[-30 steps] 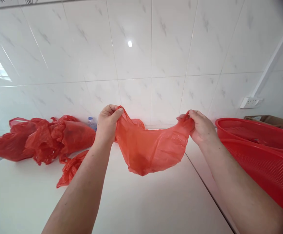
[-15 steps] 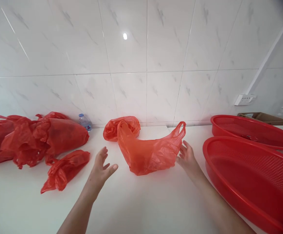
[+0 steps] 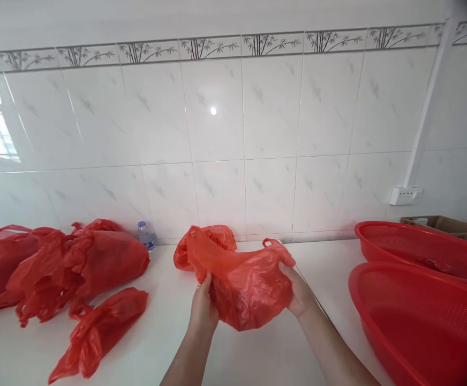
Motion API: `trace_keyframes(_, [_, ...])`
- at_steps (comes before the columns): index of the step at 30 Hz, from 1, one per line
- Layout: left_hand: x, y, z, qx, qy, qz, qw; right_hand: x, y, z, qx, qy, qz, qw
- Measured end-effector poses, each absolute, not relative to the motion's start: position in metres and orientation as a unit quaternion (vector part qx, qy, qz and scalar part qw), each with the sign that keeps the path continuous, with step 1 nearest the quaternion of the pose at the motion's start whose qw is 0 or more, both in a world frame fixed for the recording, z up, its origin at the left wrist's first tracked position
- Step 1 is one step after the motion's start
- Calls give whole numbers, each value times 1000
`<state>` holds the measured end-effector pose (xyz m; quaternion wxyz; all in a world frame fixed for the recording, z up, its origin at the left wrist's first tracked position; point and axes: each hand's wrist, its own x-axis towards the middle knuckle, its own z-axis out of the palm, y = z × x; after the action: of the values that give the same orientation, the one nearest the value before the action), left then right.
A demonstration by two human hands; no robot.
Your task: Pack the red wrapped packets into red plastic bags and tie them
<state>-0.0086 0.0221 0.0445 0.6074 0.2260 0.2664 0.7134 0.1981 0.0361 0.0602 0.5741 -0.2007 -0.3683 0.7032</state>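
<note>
A red plastic bag (image 3: 245,284) stands on the white counter (image 3: 257,359) in the middle of the view, its handles drooping. My left hand (image 3: 202,311) grips its left side, fingers closed into the plastic. Against the bag's right side presses my right hand (image 3: 298,292), fingers curled around it. Just behind it, a second crumpled red bag (image 3: 217,236) lies by the tiled wall.
Several filled red bags (image 3: 73,262) lie at the left, one smaller bag (image 3: 97,332) nearer me. A small water bottle (image 3: 146,236) stands by the wall. Two red mesh baskets (image 3: 418,316) sit at the right, a cardboard box (image 3: 446,225) behind them.
A second ago both hands held the bag stretched by its handles. They let it drop onto the counter, and now grasp it by its two sides.
</note>
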Motion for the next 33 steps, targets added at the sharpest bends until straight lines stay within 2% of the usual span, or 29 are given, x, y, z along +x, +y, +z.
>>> trace_keyframes(5, [-15, 25, 16, 157, 272, 683, 659, 208, 59, 24, -246, -283, 732, 569])
trace_keyframes(10, [-11, 18, 8, 233, 250, 656, 673, 207, 63, -1, -252, -244, 753, 557])
trace_keyframes(13, [-9, 15, 13, 307, 235, 632, 672, 208, 59, 1, -219, -305, 765, 523])
trace_keyframes(17, [-10, 16, 12, 367, 297, 580, 664, 210, 59, 1, -236, -363, 769, 471])
trace_keyframes(20, [-10, 18, 8, 331, 340, 584, 659, 214, 62, -2, -236, -323, 772, 494])
trace_keyframes(24, [-11, 20, 4, 253, 316, 639, 654, 213, 60, 0, -213, -276, 769, 535])
trace_keyframes(30, [-12, 22, -2, 206, 307, 642, 671, 191, 45, 17, -156, -331, 788, 495])
trace_keyframes(33, [-13, 22, -3, 202, 305, 645, 671, 184, 42, 21, -150, -351, 812, 442])
